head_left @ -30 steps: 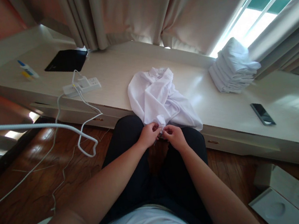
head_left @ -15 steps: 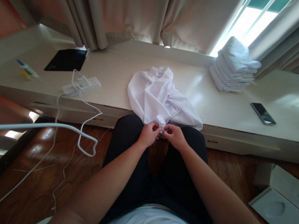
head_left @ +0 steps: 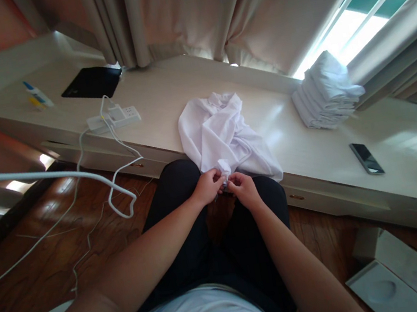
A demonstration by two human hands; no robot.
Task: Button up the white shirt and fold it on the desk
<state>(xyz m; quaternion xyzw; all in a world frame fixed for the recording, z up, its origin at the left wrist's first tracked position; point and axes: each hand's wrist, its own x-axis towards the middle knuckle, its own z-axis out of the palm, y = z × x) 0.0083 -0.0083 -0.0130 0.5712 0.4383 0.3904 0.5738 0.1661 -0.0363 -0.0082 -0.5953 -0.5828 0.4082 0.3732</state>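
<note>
A crumpled white shirt (head_left: 214, 128) lies on the long pale counter, what looks like its collar toward the back and its lower part hanging over the front edge. Above my knees, my left hand (head_left: 209, 185) pinches a bunched end of the cloth between thumb and fingers. Close beside it, my right hand (head_left: 241, 186) grips the same small gathered part, which could be a cuff. The fingertips nearly meet, and they hide the exact spot they hold.
A stack of folded white cloth (head_left: 325, 95) and a phone (head_left: 366, 158) are on the counter (head_left: 314, 159) to the right. On the left are a power strip (head_left: 121, 117) with white cables, a black mat (head_left: 93, 83) and a blue-capped tube (head_left: 38, 94). An open box (head_left: 398, 273) sits lower right.
</note>
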